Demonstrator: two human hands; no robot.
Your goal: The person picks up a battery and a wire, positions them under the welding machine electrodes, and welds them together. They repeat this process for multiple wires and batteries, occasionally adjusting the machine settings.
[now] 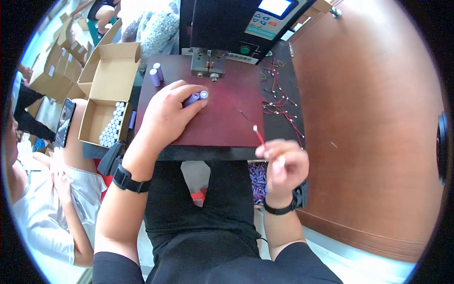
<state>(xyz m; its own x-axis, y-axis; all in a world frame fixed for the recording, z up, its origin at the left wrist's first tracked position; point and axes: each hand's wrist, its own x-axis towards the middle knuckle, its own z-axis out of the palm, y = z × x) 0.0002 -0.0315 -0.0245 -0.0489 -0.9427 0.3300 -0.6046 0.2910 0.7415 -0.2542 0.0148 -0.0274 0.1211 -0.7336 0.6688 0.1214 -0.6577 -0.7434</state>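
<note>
My left hand (165, 113) is closed around a pair of purple cylindrical battery cells (193, 98), held together on the dark red mat (217, 125). Their round ends show beside my fingertips, below the metal head (208, 64) of a black bench machine (222, 28). Past the mat's front right corner, my right hand (287, 165) pinches a short red wire lead (259, 136). A small whitish piece tips the lead's far end. Two more purple cells (155, 76) stand on the mat's far left. A thin dark strand (243, 115) lies near the mat's right side.
Left of the mat, an open cardboard box (90, 128) holds several cells; one cell (132, 119) lies beside it. Loose red wire leads (281, 106) spread across the dark tabletop at right. A bin of purple cells (258, 182) sits below the table edge. Another person (52, 208) sits at left.
</note>
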